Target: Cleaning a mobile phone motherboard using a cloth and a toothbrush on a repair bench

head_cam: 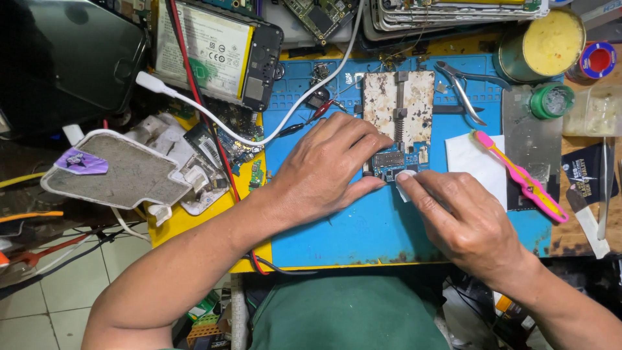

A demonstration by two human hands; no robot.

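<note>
A small blue circuit board (396, 161) lies clamped in a worn metal holder (399, 104) on the blue work mat (363, 227). My left hand (324, 165) rests on the mat with its fingers spread over the board's left edge, steadying it. My right hand (463, 217) pinches a small white wad of tissue (405, 181) and presses it against the board's lower edge. Part of the board is hidden under my fingers.
A pink and yellow toothbrush (521, 176) lies on a white tissue (476, 162) to the right. Pliers (461, 87), a tin of yellow paste (544, 44) and a green-lidded jar (552, 100) stand behind. An opened phone (217, 52) and white cable (259, 133) lie at the left.
</note>
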